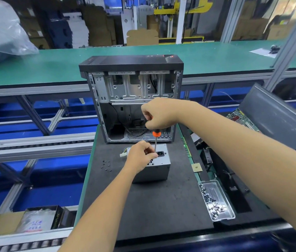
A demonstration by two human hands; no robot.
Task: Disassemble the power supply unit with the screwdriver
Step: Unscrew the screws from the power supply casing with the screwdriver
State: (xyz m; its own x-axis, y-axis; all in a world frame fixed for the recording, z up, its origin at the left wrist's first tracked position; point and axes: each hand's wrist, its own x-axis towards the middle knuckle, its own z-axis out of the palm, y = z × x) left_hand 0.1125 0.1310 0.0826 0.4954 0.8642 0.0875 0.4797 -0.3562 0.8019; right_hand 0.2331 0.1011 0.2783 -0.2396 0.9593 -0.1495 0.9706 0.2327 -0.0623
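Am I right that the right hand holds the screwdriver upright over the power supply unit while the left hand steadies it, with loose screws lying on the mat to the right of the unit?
Not quite. The head view shows the loose screws on the mat to the left of the power supply unit, not right. The rest holds: the right hand holds the screwdriver upright over it while the left hand steadies it.

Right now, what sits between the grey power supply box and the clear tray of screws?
In the head view, only bare dark mat lies between the power supply unit and the screw tray.

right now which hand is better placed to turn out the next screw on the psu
Right. The right hand already grips the screwdriver handle, shaft pointing down onto the power supply unit. The left hand is steadying the unit's top beside the shaft.
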